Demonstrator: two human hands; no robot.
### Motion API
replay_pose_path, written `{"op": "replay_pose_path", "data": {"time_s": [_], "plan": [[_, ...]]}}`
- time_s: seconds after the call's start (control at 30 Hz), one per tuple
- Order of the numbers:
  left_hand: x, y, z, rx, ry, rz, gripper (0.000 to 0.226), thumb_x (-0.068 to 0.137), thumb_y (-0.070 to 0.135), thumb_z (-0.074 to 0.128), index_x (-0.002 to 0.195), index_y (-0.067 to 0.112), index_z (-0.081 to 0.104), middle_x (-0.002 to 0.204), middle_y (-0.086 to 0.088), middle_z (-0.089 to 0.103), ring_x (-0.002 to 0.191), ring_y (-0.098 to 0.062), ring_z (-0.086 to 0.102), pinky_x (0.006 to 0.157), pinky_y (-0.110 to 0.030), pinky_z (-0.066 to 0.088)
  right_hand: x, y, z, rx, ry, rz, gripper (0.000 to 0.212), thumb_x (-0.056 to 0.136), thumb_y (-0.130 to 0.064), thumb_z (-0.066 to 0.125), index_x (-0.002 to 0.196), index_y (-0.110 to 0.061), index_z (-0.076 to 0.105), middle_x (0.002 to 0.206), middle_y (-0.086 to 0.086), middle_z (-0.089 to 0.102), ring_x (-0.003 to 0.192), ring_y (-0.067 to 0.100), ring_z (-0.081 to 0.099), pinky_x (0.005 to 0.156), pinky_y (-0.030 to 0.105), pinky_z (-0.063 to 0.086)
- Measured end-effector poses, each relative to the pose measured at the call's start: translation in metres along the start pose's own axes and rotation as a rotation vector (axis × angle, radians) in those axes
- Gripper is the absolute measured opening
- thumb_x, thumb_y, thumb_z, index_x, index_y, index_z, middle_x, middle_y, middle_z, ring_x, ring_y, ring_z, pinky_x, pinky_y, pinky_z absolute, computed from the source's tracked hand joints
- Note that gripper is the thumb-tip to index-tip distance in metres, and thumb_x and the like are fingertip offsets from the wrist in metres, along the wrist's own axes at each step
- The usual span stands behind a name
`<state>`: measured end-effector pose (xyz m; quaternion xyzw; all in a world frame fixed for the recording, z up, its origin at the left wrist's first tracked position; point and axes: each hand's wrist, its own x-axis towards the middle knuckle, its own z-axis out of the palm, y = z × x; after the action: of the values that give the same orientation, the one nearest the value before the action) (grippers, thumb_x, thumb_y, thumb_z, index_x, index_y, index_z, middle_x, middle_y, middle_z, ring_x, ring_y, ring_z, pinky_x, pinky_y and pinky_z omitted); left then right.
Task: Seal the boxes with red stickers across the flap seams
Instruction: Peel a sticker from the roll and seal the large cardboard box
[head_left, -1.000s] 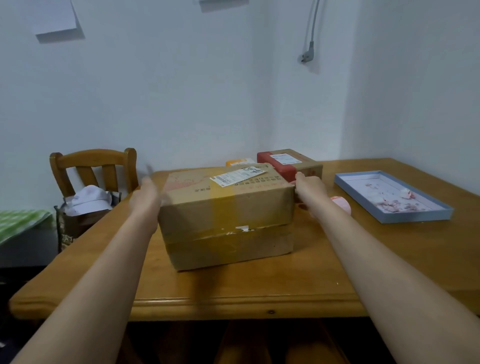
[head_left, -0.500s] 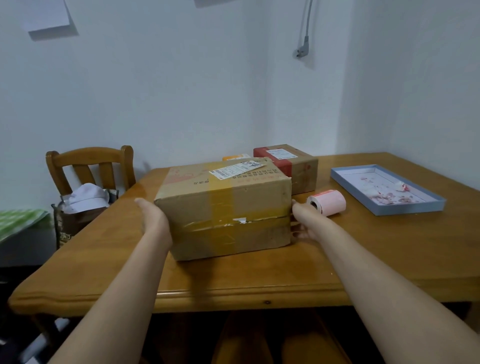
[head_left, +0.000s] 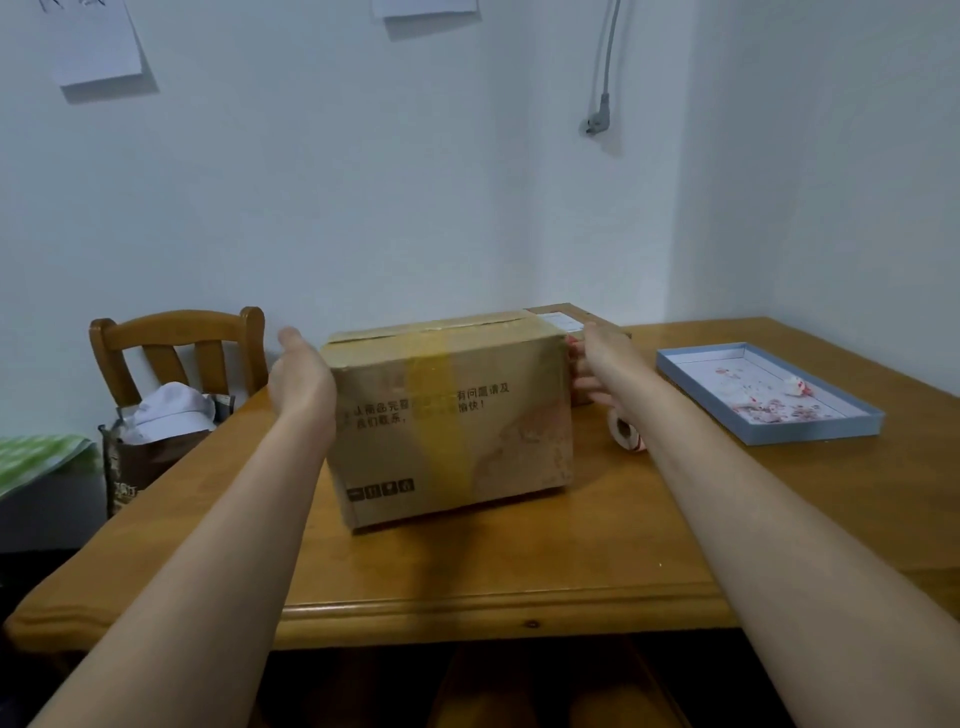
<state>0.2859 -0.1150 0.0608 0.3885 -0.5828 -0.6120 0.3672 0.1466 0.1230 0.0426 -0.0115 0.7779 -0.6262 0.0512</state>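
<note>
A large brown cardboard box (head_left: 449, 415) with a yellowish tape band down its near face stands on the wooden desk (head_left: 519, 561), its taped flap seam facing up. The left hand (head_left: 301, 382) lies flat against the box's left side, fingers straight; their tips are blurred. The right hand (head_left: 602, 364) presses the right side with fingers spread, partly hidden behind the box edge, so the grip is hard to judge. A second, smaller cardboard box (head_left: 563, 317) is mostly hidden behind the large one. The pink roll of stickers (head_left: 626, 428) lies just beside the right forearm, half covered by it. A shallow blue tray (head_left: 852, 428) holding red-and-white scraps sits well to the right.
</note>
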Motion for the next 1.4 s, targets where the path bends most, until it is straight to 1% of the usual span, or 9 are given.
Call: {"op": "replay_pose_path", "data": {"time_s": [0.17, 0.27, 0.37, 0.47, 0.57, 0.67, 0.83, 1.1, 1.4], "plan": [[-0.016, -0.003, 0.006, 0.087, 0.053, 0.057, 0.060, 0.102, 0.048, 0.020, 0.141, 0.008, 0.040, 0.138, -0.011, 0.048, 0.115, -0.029, 0.047, 0.093, -0.039, 0.035, 0.001, 0.016, 0.001, 0.016, -0.003, -0.006, 0.048, 0.102, -0.041, 0.027, 0.126, -0.012, 0.056, 0.109, 0.005, 0.064, 0.090, 0.022, 0.063, 0.061, 0.031, 0.041], [-0.022, -0.004, 0.012, 0.241, 0.200, 0.273, 0.045, 0.100, 0.039, 0.028, 0.128, 0.009, 0.048, 0.141, -0.013, 0.040, 0.131, -0.030, 0.033, 0.108, -0.047, 0.023, 0.007, 0.025, -0.002, 0.039, 0.026, -0.025, 0.041, 0.103, -0.036, 0.029, 0.100, -0.013, 0.062, 0.094, 0.003, 0.065, 0.082, 0.018, 0.062, 0.059, 0.029, 0.040], [-0.031, -0.005, 0.024, 0.268, 0.236, 0.585, 0.030, 0.098, 0.027, 0.037, 0.119, 0.009, 0.049, 0.132, -0.012, 0.041, 0.126, -0.025, 0.033, 0.105, -0.040, 0.025, 0.015, 0.032, -0.004, 0.026, 0.066, -0.052, 0.041, 0.102, -0.035, 0.031, 0.085, -0.018, 0.064, 0.099, 0.004, 0.069, 0.089, 0.020, 0.063, 0.079, 0.036, 0.051], [-0.044, -0.004, 0.041, 0.199, 0.103, 0.827, 0.021, 0.095, 0.017, 0.045, 0.113, 0.010, 0.051, 0.114, -0.003, 0.044, 0.104, -0.016, 0.047, 0.089, -0.030, 0.043, 0.020, 0.037, -0.010, 0.009, 0.110, -0.065, 0.039, 0.101, -0.033, 0.033, 0.085, -0.020, 0.066, 0.100, 0.003, 0.069, 0.097, 0.023, 0.062, 0.094, 0.042, 0.049], [-0.064, -0.002, 0.069, 0.192, -0.098, 0.923, 0.014, 0.093, 0.008, 0.049, 0.105, 0.014, 0.052, 0.105, -0.001, 0.051, 0.079, -0.004, 0.051, 0.071, -0.018, 0.047, 0.028, 0.044, -0.024, 0.004, 0.177, -0.084, 0.034, 0.102, -0.027, 0.036, 0.095, -0.016, 0.067, 0.100, 0.002, 0.067, 0.100, 0.021, 0.061, 0.087, 0.034, 0.049], [-0.085, -0.009, 0.092, 0.208, -0.246, 1.000, 0.015, 0.091, 0.004, 0.051, 0.098, 0.017, 0.051, 0.100, 0.000, 0.055, 0.076, -0.005, 0.052, 0.063, -0.011, 0.045, 0.031, 0.053, -0.038, -0.069, 0.228, -0.140, 0.031, 0.099, -0.023, 0.037, 0.088, -0.023, 0.066, 0.094, -0.003, 0.066, 0.088, 0.014, 0.058, 0.079, 0.031, 0.049], [-0.117, -0.037, 0.137, 0.286, -0.471, 1.095, 0.020, 0.087, -0.001, 0.055, 0.092, 0.017, 0.050, 0.095, 0.000, 0.055, 0.079, -0.013, 0.052, 0.064, -0.014, 0.043, 0.043, 0.074, -0.069, -0.127, 0.301, -0.161, 0.031, 0.099, -0.019, 0.040, 0.115, -0.015, 0.066, 0.104, -0.001, 0.059, 0.073, 0.004, 0.045, 0.060, 0.021, 0.038], [-0.140, -0.095, 0.200, 0.330, -0.692, 0.969, 0.016, 0.090, 0.004, 0.055, 0.098, 0.017, 0.054, 0.091, 0.004, 0.056, 0.079, -0.008, 0.053, 0.066, -0.014, 0.044, 0.060, 0.109, -0.093, -0.122, 0.325, -0.104, 0.027, 0.099, -0.021, 0.045, 0.118, -0.014, 0.064, 0.120, 0.004, 0.062, 0.100, 0.013, 0.051, 0.085, 0.028, 0.044], [-0.134, -0.146, 0.248, 0.518, -0.656, 0.644, 0.023, 0.095, 0.022, 0.053, 0.116, 0.013, 0.046, 0.113, -0.003, 0.051, 0.094, -0.012, 0.051, 0.076, -0.022, 0.042, 0.083, 0.142, -0.092, -0.076, 0.346, -0.119, 0.028, 0.097, -0.028, 0.052, 0.121, -0.015, 0.058, 0.112, -0.005, 0.057, 0.102, 0.010, 0.053, 0.079, 0.021, 0.040]]}}
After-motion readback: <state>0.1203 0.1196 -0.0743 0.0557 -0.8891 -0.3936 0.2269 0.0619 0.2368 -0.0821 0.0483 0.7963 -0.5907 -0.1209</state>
